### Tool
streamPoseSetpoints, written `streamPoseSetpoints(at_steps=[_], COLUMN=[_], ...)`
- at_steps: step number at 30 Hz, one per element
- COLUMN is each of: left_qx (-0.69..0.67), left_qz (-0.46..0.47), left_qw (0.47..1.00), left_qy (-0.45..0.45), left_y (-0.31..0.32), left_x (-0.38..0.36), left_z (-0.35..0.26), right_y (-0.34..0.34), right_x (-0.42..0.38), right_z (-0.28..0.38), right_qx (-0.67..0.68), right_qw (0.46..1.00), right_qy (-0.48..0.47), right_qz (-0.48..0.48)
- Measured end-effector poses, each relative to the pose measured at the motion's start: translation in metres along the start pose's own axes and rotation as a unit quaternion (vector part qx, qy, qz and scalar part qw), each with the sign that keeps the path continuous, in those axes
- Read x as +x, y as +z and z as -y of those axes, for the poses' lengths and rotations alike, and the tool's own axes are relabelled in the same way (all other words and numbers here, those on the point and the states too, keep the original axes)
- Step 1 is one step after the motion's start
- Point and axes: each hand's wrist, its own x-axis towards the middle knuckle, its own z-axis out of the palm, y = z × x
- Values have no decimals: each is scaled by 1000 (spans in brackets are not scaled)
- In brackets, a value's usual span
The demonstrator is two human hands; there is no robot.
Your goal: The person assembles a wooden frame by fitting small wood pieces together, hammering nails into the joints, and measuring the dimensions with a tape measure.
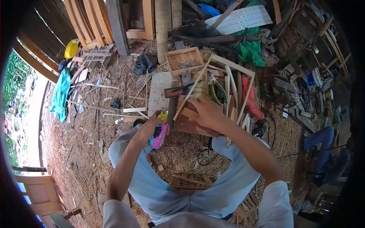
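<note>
My left hand (151, 129) is closed around a pink and teal tape measure (159, 137), with a short length of yellow tape (164, 115) showing at its top. My right hand (205, 113) reaches over a reddish-brown board (195, 128). Its thumb and fingers pinch a small light piece of wood (189, 113); the fingertips are partly hidden. Between the hands stands a dark upright bar (172, 110), below a dark tool with a red part (175, 92). Green-and-yellow-handled pliers (218, 91) lie just beyond my right hand.
A light wooden frame (232, 64) leans across the work spot. A red power tool (251, 99) lies to the right, its cable on the floor. Behind is a shallow wooden box (185, 60). Wood strips and shavings litter the ground; another person (329, 155) sits at far right.
</note>
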Motion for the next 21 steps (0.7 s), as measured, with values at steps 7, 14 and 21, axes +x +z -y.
streamPoseSetpoints(at_steps=[7,14,21], left_qx=[64,-28,-14], left_qz=[55,66,76], left_qw=[996,997,996], left_qy=[-6,-37,-50], left_y=[8,6,5], left_x=[11,8,11], left_z=[-2,-3,2], right_y=[22,16,22], right_x=[7,6,1], right_z=[11,8,8], right_qx=[-61,-28,-37], right_qw=[998,999,998], right_qy=[3,-39,-42], right_qz=[4,-10,-4])
